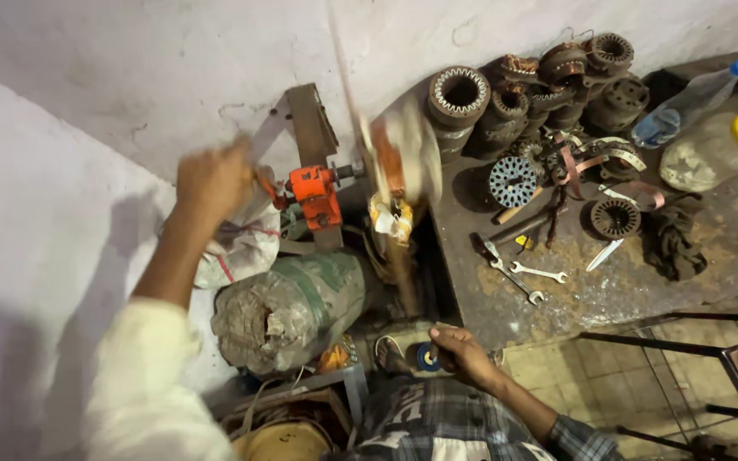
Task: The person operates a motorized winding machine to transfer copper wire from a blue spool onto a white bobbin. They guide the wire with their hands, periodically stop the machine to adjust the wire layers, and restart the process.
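the fingers of the left hand, in the upper left of the frame, are curled tight around the crank handle of an orange hand-cranked winder; the hand is blurred, so the grip reads as a closed fist but each finger cannot be told apart. the winder is fixed to an upright wooden post against the white wall, which puts the crank at arm height and lets its shaft point toward the middle of the frame, where a blurred bobbin sits on the shaft with a thin wire running up from it.

low in the centre of the frame, the right hand has its fingers bent and pinched together on a small blue spool, held just beside a sandalled foot; judging by its place below the bobbin, the spool is kept there to feed wire upward.

a sack-wrapped roll lies between the 2 hands. on the rusty bench at right lie 2 spanners, a stack of motor stators against the wall, and 2 plastic bottles at the upper right.
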Tool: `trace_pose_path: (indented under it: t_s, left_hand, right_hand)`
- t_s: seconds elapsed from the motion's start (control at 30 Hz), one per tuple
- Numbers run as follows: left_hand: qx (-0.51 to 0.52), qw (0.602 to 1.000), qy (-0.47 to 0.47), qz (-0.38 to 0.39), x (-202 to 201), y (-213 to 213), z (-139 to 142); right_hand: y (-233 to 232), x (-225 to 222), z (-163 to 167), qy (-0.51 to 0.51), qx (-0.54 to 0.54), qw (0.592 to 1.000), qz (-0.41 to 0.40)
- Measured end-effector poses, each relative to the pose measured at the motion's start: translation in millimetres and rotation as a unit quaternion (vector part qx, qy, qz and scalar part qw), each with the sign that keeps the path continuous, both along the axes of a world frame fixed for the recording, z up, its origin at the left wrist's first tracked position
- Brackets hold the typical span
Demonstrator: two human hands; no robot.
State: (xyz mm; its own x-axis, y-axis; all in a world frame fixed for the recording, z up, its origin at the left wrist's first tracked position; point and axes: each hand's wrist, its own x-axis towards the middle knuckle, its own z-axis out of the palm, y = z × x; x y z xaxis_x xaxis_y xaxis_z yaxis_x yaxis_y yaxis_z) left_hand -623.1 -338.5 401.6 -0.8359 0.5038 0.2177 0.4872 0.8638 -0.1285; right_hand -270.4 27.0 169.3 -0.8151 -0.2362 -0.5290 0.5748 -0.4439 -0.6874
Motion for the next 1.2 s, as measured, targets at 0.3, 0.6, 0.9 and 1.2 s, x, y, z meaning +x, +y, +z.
trace_pose_path:
  t_s: [0.3,0.6,0.9,1.2]
  left_hand:
    - [0.051,0.997,-0.028,0.05,-8.7,30.2,-165.8]
    - [-0.105,0.947,-0.298,0.054,79.6,-1.6,-6.7]
    - [0.232,0.948,-0.22,0.004,-70.0,-9.9,-77.4]
    - [0.044,0.928,-0.367,0.033,89.7,-17.9,-112.0]
  right_hand:
    - [5.3,1.3,-2.6,0.026,0.006,0.999,0.021]
    - [1.3,-0.4,-3.6,0.053,0.008,0.996,0.069]
    - [-0.8,-1.0,0.5,0.083,0.066,0.99,0.097]
    - [-1.4,-3.0,-2.9,0.069,0.048,0.992,0.095]
